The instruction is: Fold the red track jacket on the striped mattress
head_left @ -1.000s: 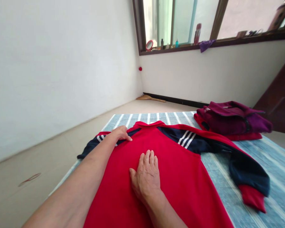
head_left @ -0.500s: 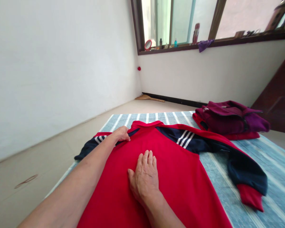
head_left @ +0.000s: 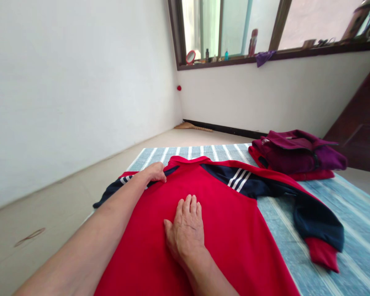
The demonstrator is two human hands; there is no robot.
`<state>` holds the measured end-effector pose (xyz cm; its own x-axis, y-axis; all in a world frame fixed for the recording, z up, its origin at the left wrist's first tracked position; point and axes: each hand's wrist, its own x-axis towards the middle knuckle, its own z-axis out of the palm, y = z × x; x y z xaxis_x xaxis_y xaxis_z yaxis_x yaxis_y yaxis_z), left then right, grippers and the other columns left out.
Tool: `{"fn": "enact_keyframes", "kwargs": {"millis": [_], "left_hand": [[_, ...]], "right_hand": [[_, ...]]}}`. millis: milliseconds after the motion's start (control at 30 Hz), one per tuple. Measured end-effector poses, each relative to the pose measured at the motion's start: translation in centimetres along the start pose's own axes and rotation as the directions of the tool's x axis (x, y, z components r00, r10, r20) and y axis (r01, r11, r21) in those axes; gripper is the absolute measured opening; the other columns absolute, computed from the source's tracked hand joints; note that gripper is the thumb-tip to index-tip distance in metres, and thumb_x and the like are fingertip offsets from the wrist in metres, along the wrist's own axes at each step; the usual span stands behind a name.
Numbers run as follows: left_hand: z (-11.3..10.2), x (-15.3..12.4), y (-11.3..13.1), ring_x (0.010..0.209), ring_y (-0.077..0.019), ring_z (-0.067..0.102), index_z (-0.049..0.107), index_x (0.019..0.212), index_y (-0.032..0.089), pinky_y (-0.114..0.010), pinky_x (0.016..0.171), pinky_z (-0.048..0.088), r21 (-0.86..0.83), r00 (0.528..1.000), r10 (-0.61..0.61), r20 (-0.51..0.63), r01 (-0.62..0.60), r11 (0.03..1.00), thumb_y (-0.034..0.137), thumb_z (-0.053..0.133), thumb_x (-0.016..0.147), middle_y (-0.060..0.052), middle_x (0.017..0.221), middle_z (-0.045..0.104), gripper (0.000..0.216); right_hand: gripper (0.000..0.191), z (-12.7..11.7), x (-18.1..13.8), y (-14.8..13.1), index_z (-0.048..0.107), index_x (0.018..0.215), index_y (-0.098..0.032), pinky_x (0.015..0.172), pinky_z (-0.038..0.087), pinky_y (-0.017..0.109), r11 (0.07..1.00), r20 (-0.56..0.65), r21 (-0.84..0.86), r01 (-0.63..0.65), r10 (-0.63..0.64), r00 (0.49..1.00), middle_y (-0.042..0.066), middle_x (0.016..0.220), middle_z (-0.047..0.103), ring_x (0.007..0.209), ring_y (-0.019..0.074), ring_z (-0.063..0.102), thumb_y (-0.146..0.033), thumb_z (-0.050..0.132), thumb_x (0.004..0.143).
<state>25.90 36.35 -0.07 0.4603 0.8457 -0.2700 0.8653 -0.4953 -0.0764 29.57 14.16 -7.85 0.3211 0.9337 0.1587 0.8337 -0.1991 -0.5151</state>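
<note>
A red jacket (head_left: pixel 231 230) with navy shoulders and white stripes lies spread with its back up on a blue striped cloth (head_left: pixel 280 230). Its collar points away from me, and the right sleeve bends out over the cloth. My left hand (head_left: pixel 156 171) is closed on the jacket near the left shoulder seam, just beside the collar; the fingertips are partly hidden. Flat on the middle of the jacket's back rests my right hand (head_left: pixel 186 226), palm down with its fingers stretched out. The left sleeve is partly covered by my left forearm.
A stack of folded maroon and red clothes (head_left: pixel 292 152) sits at the cloth's far right corner. Beyond lie a broom (head_left: pixel 193 127) on the floor and a windowsill (head_left: pixel 228 61) with bottles and a small mirror. A white wall (head_left: pixel 80 82) stands left.
The view has shifted slightly, so everything appears a little further left. Both hands keep their places on the jacket.
</note>
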Motion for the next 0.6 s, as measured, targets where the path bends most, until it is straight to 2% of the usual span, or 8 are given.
{"fn": "enact_keyframes", "kwargs": {"millis": [200,600], "left_hand": [[0.09,0.07,0.03,0.068,-0.0205,0.064,0.069,0.072,0.015,-0.023,0.054,0.043,0.017,1.0,-0.007,-0.012,0.007,1.0,0.026,0.063,0.058,-0.004,0.068,0.068,0.02],[0.34,0.75,-0.69,0.08,-0.023,0.064,0.07,0.076,0.02,-0.024,0.064,0.045,0.02,0.997,0.06,-0.04,-0.059,0.998,0.028,0.067,0.055,-0.003,0.073,0.069,0.023]], "right_hand": [[0.067,-0.12,0.05,-0.1,0.039,0.136,0.002,0.109,0.015,0.05,1.0,0.005,0.003,-0.011,0.011,1.0,0.028,0.143,0.027,0.135,0.0379,0.015,-0.043,0.049,0.087],[0.066,-0.19,0.04,-0.13,0.039,0.136,0.002,0.109,0.014,0.05,1.0,0.002,0.008,-0.009,0.009,1.0,0.028,0.143,0.027,0.135,0.0381,0.015,-0.043,0.049,0.087]]}}
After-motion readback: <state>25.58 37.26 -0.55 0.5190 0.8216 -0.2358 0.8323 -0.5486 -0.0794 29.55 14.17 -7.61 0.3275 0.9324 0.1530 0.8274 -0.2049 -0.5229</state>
